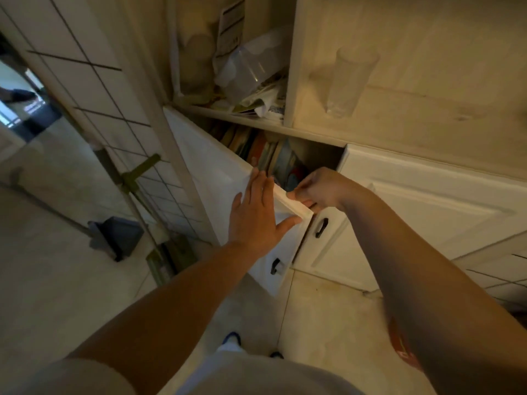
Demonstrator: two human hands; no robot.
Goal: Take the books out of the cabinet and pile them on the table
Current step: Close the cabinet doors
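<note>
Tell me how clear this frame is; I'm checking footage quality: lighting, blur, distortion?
Head view: dim, warm light; wide-angle bending of the cabinet door and wall lines; books in shadow, titles unreadable; left hand fairly sharp, right hand slightly blurred; bright window at far left.

Both bare arms stretched forward and down from the lower edge of the view. Left hand (258, 212) flat and open, fingers spread and pointing up, thumb angled out to the right. Right hand (319, 191) curled, fingers pinched shut, wrist bent inward toward the left hand.
</note>
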